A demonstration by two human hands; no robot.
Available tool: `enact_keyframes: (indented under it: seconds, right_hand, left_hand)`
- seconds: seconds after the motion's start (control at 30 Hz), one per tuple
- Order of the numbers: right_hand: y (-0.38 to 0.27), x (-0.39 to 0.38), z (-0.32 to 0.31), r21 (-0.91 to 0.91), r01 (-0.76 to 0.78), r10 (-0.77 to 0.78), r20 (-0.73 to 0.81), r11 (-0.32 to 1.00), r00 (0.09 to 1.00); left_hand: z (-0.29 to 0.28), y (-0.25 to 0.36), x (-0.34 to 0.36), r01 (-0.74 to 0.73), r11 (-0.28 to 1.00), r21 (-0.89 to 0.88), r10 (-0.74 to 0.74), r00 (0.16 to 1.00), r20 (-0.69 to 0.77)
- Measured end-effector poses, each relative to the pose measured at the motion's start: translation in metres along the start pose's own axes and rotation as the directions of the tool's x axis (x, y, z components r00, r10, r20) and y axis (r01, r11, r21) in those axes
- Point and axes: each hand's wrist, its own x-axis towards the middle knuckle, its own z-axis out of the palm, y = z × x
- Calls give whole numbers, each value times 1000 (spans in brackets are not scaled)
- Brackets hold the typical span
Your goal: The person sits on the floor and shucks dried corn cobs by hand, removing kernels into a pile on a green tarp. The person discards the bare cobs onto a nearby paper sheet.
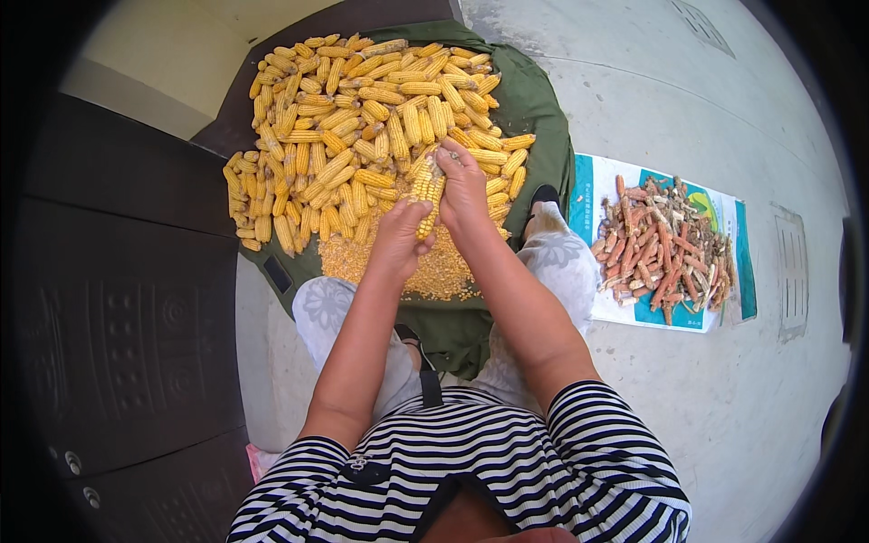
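A yellow corn cob point(426, 192) is grasped at its lower end by the left hand point(398, 237) and at its upper end by the right hand point(463, 188), above a heap of loose kernels point(434, 271). Behind it, a pile of whole cobs point(362, 118) is spread on a green cloth point(543, 118), and stripped reddish cobs point(665, 242) are laid on a printed sack point(584, 181) at the right.

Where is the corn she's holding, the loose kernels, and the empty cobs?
Yellow corn ear in both hands point(427, 188), head view, its middle.
Loose yellow kernel heap point(444, 271), head view, right part.
Reddish bare cobs pile point(665, 240), head view, centre.
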Motion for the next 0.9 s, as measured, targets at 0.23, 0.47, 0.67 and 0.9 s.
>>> enact_keyframes:
  seconds: [0.23, 0.47, 0.67, 0.9]
  right_hand:
    - [1, 5, -5, 39, 1, 4, -111, 999, 994]
    - [-16, 14, -10, 324, -165, 210, -111, 932, 971]
    - [-35, 3, -8, 486, -217, 288, -76, 847, 955]
    - [-41, -5, -14, 391, -229, 255, -16, 892, 967]
  left_hand:
    - [6, -5, 1, -29, 995, 96, 26, 999, 28]
    - [8, -5, 1, 17, 1000, -16, -16, 998, 66]
    - [-5, -17, 11, 184, 899, -398, -83, 963, 256]
    - [4, -17, 8, 217, 850, -479, -56, 943, 328]
